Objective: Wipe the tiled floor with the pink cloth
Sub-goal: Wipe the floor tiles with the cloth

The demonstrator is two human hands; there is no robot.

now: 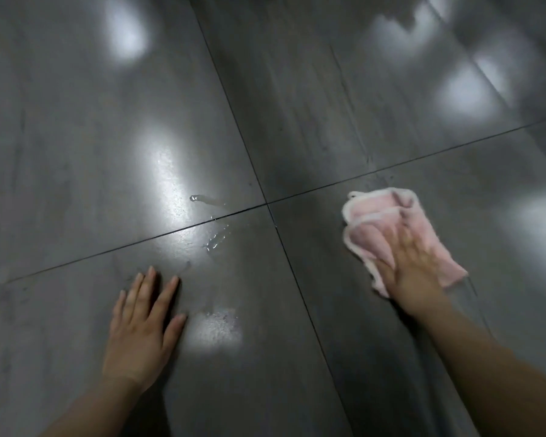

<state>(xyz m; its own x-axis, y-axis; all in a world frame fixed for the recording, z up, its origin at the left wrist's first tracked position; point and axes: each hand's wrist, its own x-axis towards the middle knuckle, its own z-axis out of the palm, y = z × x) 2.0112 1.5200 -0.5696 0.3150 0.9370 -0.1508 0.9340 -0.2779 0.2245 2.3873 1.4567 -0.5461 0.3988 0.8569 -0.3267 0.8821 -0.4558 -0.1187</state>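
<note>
- We are looking down at a tiled floor (pixel 76 137) of large, dark grey, glossy tiles that is filling the whole view.
- Thin dark grout lines (pixel 267 203) are crossing near the middle, so we are seeing parts of four tiles meeting there.
- Soft white light reflections (pixel 164 171) are shining off the tiles in several places, the brightest one lying left of the crossing.
- The pink cloth (pixel 375 212), edged in a paler trim and folded over on itself, is lying flat on the near right tile, just right of the crossing and just below the grout line that is running off to the right.
- The right hand (pixel 413 266) is pressing down on the near part of the cloth with its fingers stretched out flat on top, not curled round it; the hand is looking blurred, so we are not making out each finger.
- The left hand (pixel 139 329) is resting palm down on the near left tile, fingers straight and slightly spread, holding nothing, and well apart from the cloth.
- A pale wet patch (pixel 215 329) is glinting on the tile just right of the left hand's thumb.
- Small water droplets (pixel 216 238) are sitting in a loose trail across the grout line just left of the crossing.
</note>
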